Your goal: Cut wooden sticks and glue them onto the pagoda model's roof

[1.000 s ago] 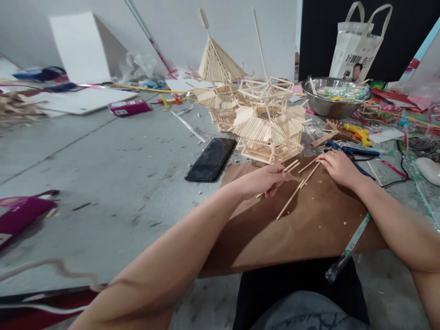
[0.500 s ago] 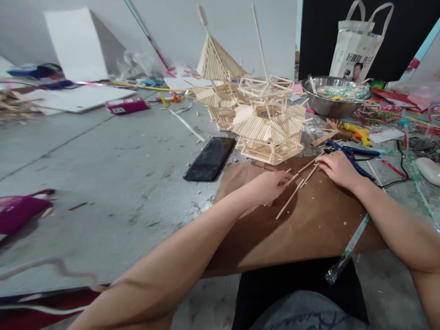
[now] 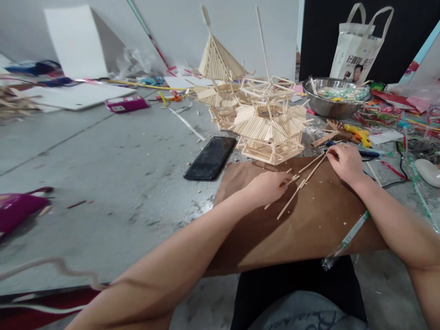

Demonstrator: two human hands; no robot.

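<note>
Across a littered grey floor [image 3: 137, 146], a pale stick pavilion [image 3: 270, 130] stands before a pointed tower [image 3: 220, 64], steel bowl [image 3: 338, 108] and white bag [image 3: 355, 50] behind to the right. Front and centre, thin wooden sticks [image 3: 290, 200] lie on a brown sheet [image 3: 326, 229]! Left hand [image 3: 270, 188] curls over some, ends poking past the fingers; how firmly that grip closes, I can't tell. Right hand [image 3: 345, 162]: thumb and fingertips close together at the sticks' far ends, clamped or merely touching, can't say. And it's slid rightward since half a second ago, covering more of the blue tool [image 3: 369, 153]
</note>
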